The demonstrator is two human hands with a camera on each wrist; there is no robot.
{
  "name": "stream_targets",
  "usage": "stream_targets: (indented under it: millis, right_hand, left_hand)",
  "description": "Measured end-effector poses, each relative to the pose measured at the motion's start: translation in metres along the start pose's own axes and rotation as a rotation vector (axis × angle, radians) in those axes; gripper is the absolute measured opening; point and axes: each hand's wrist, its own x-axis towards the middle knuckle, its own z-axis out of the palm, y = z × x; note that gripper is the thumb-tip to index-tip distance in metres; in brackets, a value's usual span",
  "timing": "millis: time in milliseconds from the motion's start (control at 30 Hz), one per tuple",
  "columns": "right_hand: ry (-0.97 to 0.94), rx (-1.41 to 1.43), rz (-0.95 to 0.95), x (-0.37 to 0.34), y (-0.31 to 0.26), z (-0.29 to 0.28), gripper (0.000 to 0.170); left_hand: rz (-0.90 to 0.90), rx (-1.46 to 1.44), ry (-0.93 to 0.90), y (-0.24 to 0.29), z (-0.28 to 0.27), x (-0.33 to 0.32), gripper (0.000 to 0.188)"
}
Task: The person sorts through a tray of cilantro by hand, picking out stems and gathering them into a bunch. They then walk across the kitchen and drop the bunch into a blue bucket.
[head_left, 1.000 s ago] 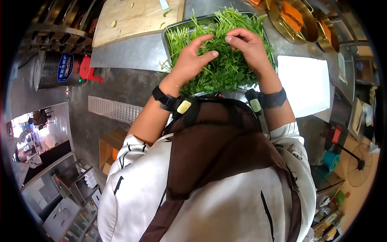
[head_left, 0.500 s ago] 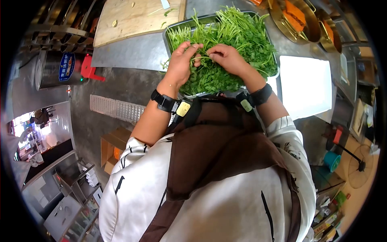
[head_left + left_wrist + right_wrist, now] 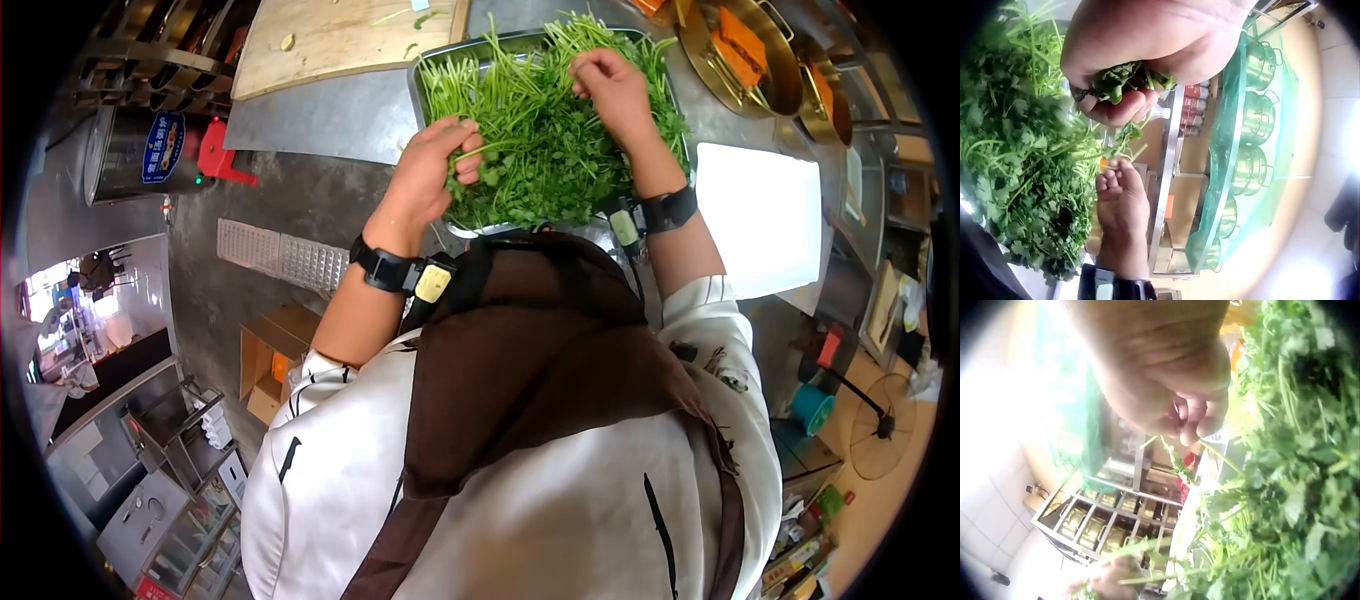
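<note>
A metal tray (image 3: pixel 415 100) holds a heap of cilantro (image 3: pixel 545 150), pale stems toward the far side and leaves toward the person. My left hand (image 3: pixel 428 170) is at the tray's left side, fingers curled round some cilantro leaves (image 3: pixel 1116 82); a stem sticks out past them. Over the heap's far right part, my right hand (image 3: pixel 618 95) has its thumb and fingers drawn together. A thin cilantro sprig (image 3: pixel 1175 459) shows at its fingertips in the right wrist view, pinched there.
A wooden board (image 3: pixel 340 45) with small scraps lies beyond the tray to the left. Brass-coloured pans (image 3: pixel 735 60) with orange blocks stand at the far right. A white bin (image 3: pixel 758 220) is right of the tray. Pots (image 3: pixel 1257 119) line a shelf.
The hands came together over the heap half a second ago. Since then the left has drawn back left toward the person, and the right has moved away to the far right.
</note>
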Motion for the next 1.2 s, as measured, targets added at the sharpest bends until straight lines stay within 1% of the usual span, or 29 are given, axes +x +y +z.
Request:
stream_targets:
  millis: [33,100,167,233,267,333,367,433,467,500,567,600,633,700,733,867,933,967,1033,1067,1133,1167,1200]
  right_hand:
    - [0.003,-0.001,0.0,0.002,-0.006,-0.003,0.01]
    - [-0.018,0.128,-0.09,0.005,-0.018,-0.008,0.012]
    - [-0.031,0.125,-0.113,0.005,-0.024,-0.009,0.013]
    - [-0.07,0.163,-0.159,0.007,-0.024,-0.008,0.02]
    - [-0.07,0.162,-0.159,0.006,-0.025,-0.007,0.02]
    - [-0.129,-0.363,-0.165,-0.003,-0.026,-0.003,0.03]
    - [-0.132,-0.364,-0.166,-0.007,-0.024,-0.002,0.03]
    - [0.033,-0.812,-0.509,-0.018,-0.025,0.004,0.035]
    - [-0.026,-0.788,-0.358,-0.025,-0.03,0.004,0.025]
    - [-0.037,-0.788,-0.363,-0.028,-0.027,0.005,0.025]
    - [-0.394,-0.868,-0.399,-0.04,-0.01,0.003,0.014]
    - [-0.342,-0.895,-0.439,-0.046,-0.002,0.008,0.01]
    - [-0.34,-0.9,-0.44,-0.046,0.004,0.008,0.01]
    - [-0.337,-1.023,-0.536,-0.045,0.015,0.011,0.009]
    - [-0.374,-1.051,-0.548,-0.042,0.02,0.011,0.014]
    - [-0.349,-1.038,-0.496,-0.042,0.018,0.01,0.011]
    - [-0.229,-0.855,-0.387,-0.047,0.0,0.006,0.008]
    - [-0.228,-0.857,-0.386,-0.049,-0.009,0.004,0.008]
    - [-0.177,-0.59,-0.324,-0.054,-0.026,0.002,0.006]
    - [-0.178,-0.59,-0.326,-0.057,-0.034,0.003,0.006]
    - [-0.229,-0.396,-0.301,-0.068,-0.047,0.007,0.004]
    - [-0.229,-0.395,-0.302,-0.074,-0.052,0.01,0.004]
    - [-0.322,-0.319,-0.276,-0.08,-0.055,0.014,0.004]
  left_hand:
    - [-0.002,0.0,-0.002,0.0,-0.004,-0.003,0.007]
    - [-0.026,-0.027,0.014,-0.003,-0.014,-0.01,0.007]
    - [-0.058,-0.014,0.01,-0.004,-0.021,-0.016,0.008]
    - [-0.105,-0.069,0.049,-0.005,-0.025,-0.023,0.012]
    - [-0.105,-0.07,0.048,-0.006,-0.027,-0.026,0.012]
    - [-0.103,-0.115,0.072,-0.007,-0.03,-0.03,0.017]
    - [-0.102,-0.118,0.073,-0.008,-0.03,-0.032,0.017]
    - [-0.088,-0.065,0.082,-0.009,-0.031,-0.036,0.022]
    - [-0.082,-0.072,0.088,-0.009,-0.032,-0.038,0.022]
    - [-0.088,-0.059,0.067,-0.009,-0.033,-0.04,0.021]
    - [-0.1,-0.046,0.048,-0.011,-0.035,-0.043,0.021]
    - [-0.122,-0.037,0.056,-0.011,-0.035,-0.042,0.019]
    - [-0.14,-0.029,0.063,-0.01,-0.034,-0.041,0.019]
    - [-0.142,-0.007,0.056,-0.005,-0.024,-0.044,0.02]
    - [-0.147,0.018,0.052,-0.002,-0.021,-0.047,0.021]
    - [-0.164,0.05,0.025,0.003,-0.018,-0.05,0.023]
    - [-0.156,0.111,0.001,0.002,-0.016,-0.052,0.025]
    - [-0.157,0.11,0.0,0.001,-0.015,-0.052,0.025]
    - [-0.208,0.188,-0.015,0.0,-0.013,-0.052,0.029]
    - [-0.206,0.188,-0.015,-0.001,-0.011,-0.051,0.029]
    - [-0.274,0.149,-0.113,-0.006,-0.004,-0.048,0.033]
    - [-0.273,0.15,-0.112,-0.01,-0.003,-0.044,0.033]
    - [-0.348,0.064,-0.162,-0.014,-0.001,-0.039,0.035]
